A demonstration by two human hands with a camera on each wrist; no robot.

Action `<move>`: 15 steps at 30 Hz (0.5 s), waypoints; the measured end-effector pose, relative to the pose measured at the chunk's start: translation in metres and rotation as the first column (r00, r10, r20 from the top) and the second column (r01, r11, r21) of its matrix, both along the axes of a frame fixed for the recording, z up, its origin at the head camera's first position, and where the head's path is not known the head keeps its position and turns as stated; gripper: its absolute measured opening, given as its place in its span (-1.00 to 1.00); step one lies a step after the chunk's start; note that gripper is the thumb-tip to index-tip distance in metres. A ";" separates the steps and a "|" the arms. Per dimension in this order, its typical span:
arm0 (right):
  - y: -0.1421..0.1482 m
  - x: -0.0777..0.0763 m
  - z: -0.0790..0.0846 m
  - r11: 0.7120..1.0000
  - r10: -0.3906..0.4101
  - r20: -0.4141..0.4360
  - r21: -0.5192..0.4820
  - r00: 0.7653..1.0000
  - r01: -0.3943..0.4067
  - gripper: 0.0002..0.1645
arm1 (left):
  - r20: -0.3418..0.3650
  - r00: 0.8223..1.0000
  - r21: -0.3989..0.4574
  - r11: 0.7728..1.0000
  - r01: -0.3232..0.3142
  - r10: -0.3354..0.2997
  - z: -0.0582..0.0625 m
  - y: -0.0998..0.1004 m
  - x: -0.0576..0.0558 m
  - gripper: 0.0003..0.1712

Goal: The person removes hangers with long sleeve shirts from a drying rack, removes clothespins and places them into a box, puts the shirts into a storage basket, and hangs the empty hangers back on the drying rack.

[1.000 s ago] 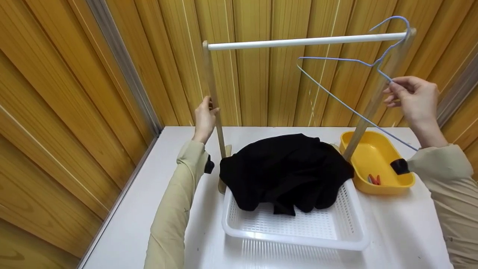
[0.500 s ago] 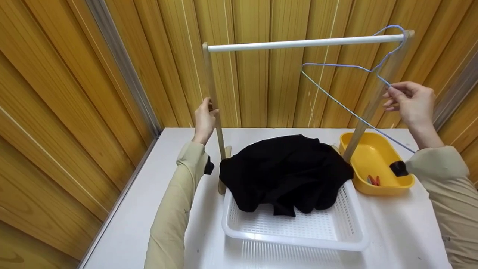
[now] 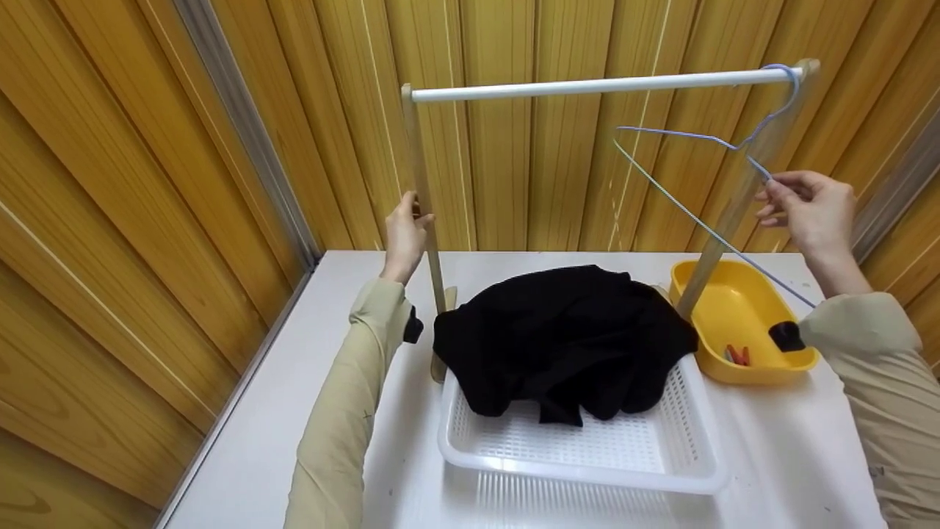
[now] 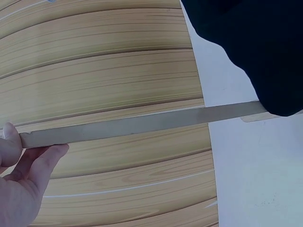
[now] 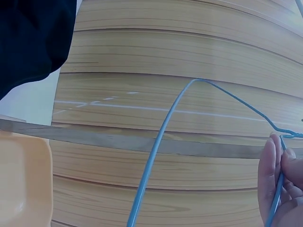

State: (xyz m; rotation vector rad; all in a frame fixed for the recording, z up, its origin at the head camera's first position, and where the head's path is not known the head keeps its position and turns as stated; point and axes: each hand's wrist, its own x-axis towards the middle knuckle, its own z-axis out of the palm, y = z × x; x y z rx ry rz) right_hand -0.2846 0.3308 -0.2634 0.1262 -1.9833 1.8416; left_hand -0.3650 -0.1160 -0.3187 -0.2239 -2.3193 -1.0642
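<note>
My left hand point(image 3: 405, 231) grips the left wooden post point(image 3: 421, 162) of a small clothes rack about midway up; in the left wrist view the thumb and fingers point(image 4: 47, 161) lie on either side of the post. My right hand point(image 3: 816, 206) pinches a blue wire hanger point(image 3: 690, 213) near its shoulder bend. The hanger's hook loops over the white rail point(image 3: 587, 87) beside the right post point(image 3: 723, 228). Its lower bar slants down toward the right sleeve. In the right wrist view the hanger wire point(image 5: 158, 137) crosses before the post, with nothing on it.
Black cloth point(image 3: 565, 338) lies bunched over the back of a white perforated basket point(image 3: 580, 470), between the rack's feet. A yellow tub point(image 3: 734, 286) holding red clothespins point(image 3: 737, 355) stands at right. Wood-grain panels point(image 3: 499, 169) rise behind the white table point(image 3: 389, 470).
The right hand has lowered the hanger, and its hook has come down from above the rail onto it. The left hand has stayed on its post.
</note>
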 end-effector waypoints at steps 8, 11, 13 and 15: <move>0.000 0.001 0.003 1.000 0.010 0.007 0.028 1.000 -0.010 -0.60 | 0.012 1.000 -0.001 1.000 -0.004 0.004 0.004 0.000 0.001 -0.72; 0.002 0.002 0.003 0.999 0.009 0.014 0.038 1.000 -0.010 -0.59 | 0.020 1.000 -0.002 1.000 -0.004 0.004 0.005 0.000 0.001 -0.73; 0.003 0.004 0.003 0.999 0.014 0.024 0.035 1.000 -0.015 -0.59 | 0.022 1.000 -0.003 1.000 -0.006 0.006 0.006 0.001 0.001 -0.73; 0.003 0.006 0.004 0.999 0.016 0.037 0.040 0.999 -0.018 -0.59 | 0.024 1.000 -0.001 1.000 -0.001 0.001 0.006 0.002 0.001 -0.72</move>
